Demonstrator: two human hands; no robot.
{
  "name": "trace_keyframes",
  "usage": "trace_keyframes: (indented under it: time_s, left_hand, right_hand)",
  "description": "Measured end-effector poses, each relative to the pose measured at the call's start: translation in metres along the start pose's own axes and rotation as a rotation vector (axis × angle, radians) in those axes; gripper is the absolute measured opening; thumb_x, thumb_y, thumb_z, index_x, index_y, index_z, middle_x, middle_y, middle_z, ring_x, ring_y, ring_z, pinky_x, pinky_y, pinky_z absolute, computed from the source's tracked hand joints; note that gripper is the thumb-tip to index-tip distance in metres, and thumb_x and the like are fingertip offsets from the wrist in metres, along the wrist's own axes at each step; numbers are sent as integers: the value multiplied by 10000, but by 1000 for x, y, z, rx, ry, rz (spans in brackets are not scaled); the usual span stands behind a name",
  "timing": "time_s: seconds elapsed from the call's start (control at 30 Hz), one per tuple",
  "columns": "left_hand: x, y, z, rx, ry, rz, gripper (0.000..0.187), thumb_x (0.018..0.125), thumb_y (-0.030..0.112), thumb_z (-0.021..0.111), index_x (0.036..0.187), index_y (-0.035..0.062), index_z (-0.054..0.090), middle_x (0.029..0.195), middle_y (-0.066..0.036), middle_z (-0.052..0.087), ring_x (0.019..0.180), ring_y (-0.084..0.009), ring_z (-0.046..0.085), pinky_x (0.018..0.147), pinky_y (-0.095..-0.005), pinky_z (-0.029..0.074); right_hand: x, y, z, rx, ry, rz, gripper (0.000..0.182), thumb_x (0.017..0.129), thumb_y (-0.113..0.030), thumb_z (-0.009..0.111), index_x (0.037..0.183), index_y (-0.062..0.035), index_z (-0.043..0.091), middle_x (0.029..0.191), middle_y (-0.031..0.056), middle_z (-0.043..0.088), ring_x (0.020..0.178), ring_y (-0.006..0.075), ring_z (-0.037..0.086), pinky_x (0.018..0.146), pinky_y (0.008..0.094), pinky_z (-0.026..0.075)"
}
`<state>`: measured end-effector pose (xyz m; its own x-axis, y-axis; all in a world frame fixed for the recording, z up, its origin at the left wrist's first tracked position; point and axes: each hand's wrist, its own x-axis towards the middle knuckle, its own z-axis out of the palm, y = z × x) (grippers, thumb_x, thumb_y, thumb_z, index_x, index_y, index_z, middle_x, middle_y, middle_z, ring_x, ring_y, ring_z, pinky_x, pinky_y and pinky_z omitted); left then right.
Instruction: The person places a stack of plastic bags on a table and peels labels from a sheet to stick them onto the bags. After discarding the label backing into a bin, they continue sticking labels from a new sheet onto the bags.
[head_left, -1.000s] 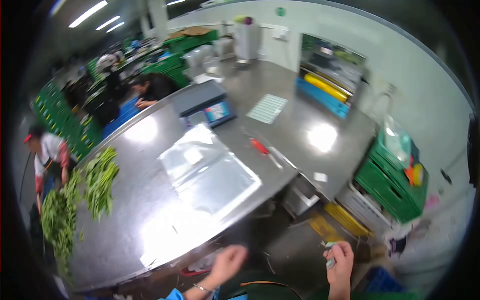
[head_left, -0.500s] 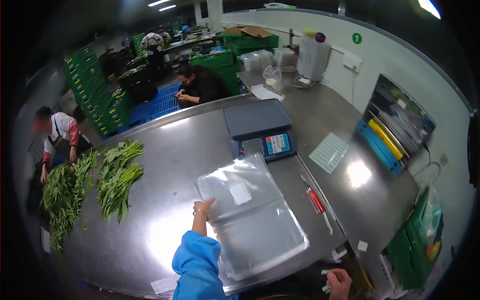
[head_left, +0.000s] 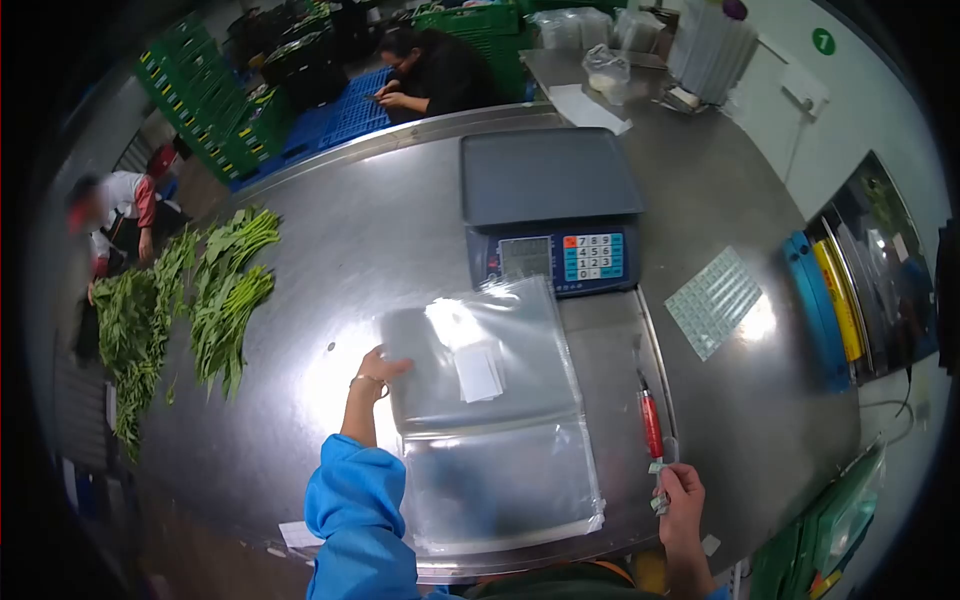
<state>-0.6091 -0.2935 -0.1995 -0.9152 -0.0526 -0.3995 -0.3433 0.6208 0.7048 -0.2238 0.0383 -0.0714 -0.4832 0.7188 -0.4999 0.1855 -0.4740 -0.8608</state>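
Observation:
A stack of clear plastic bags (head_left: 500, 470) lies on the metal table in front of me, with small white cards (head_left: 478, 373) on its upper half. At the left edge of the stack is my left hand (head_left: 376, 368), its thumb over the plastic and its other fingers partly hidden; it appears to grip the edge. My right hand (head_left: 682, 500) is closed in a pinch on small green-and-white labels (head_left: 658, 503) at the table's near right side. Just above it lies a red-handled knife (head_left: 650, 422).
A digital scale (head_left: 550, 180) stands behind the bags. Bunches of leafy greens (head_left: 225, 310) lie at the left, near a co-worker (head_left: 130, 205). A sticker sheet (head_left: 713, 300) and a wrapping machine (head_left: 840, 290) are at the right. Another person (head_left: 450, 75) sits beyond the table.
My view has shifted down. My right hand has moved up with the labels, towards the knife's handle. My left hand has slid a little up the bags' left edge.

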Motion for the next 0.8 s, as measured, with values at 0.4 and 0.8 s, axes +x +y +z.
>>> trace_keyframes:
  time_s: [0.4, 0.8]
  left_hand:
    - [-221, 25, -89, -11, -723, 965, 217, 735, 70, 555, 947, 87, 594, 1124, -72, 567, 1121, -248, 477, 964, -374, 330]
    - [-308, -94, -58, 420, -630, 969, 512, 627, -43, 545, 1114, 114, 536, 1108, -92, 555, 1071, -247, 502, 940, -385, 336]
  right_hand:
    - [-14, -29, 6, 71, 202, -251, 105, 823, -127, 576, 912, -86, 538, 674, -35, 474, 539, 49, 449, 528, 221, 408]
    - [-51, 33, 86, -269, -384, -8, 206, 761, -131, 655, 920, -15, 593, 727, 21, 582, 642, 62, 525, 578, 205, 415]
